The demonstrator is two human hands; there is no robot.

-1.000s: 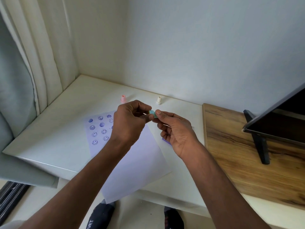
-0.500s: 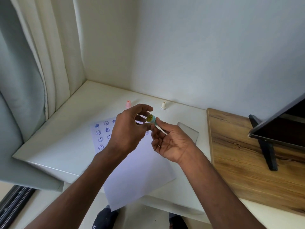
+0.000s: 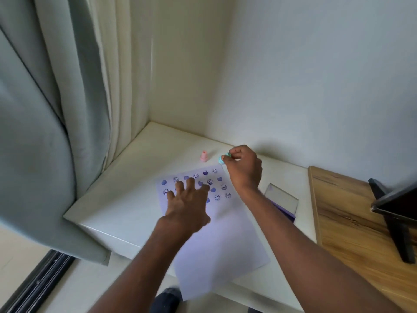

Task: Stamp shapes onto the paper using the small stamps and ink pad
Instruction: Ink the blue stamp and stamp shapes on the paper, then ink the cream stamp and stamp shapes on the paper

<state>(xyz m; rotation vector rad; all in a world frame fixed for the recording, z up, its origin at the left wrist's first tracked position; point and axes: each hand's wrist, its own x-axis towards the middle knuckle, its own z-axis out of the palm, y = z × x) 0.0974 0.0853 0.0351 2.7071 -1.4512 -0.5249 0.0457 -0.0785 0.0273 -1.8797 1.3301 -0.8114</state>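
Note:
A white sheet of paper (image 3: 225, 240) lies on the white desk, its far end covered with blue smiley and heart prints. My left hand (image 3: 187, 204) hovers over those prints with fingers spread and holds nothing. Past the paper's far right corner, my right hand (image 3: 243, 168) pinches a small light-blue stamp (image 3: 222, 159) at its fingertips. A pink stamp (image 3: 203, 156) stands upright on the desk just left of it. The ink pad (image 3: 282, 201) with its clear lid lies to the right of the paper, partly behind my right forearm.
A wooden board (image 3: 352, 222) covers the desk's right side, with a dark stand and screen (image 3: 397, 204) on it. Curtains (image 3: 56, 109) hang at the left. The wall is close behind the desk. The paper's near end overhangs the desk's front edge.
My hands have parted: the right took the blue stamp toward the desk's back, the left dropped open over the prints. The view tilted up and left. The cream stamp is now hidden.

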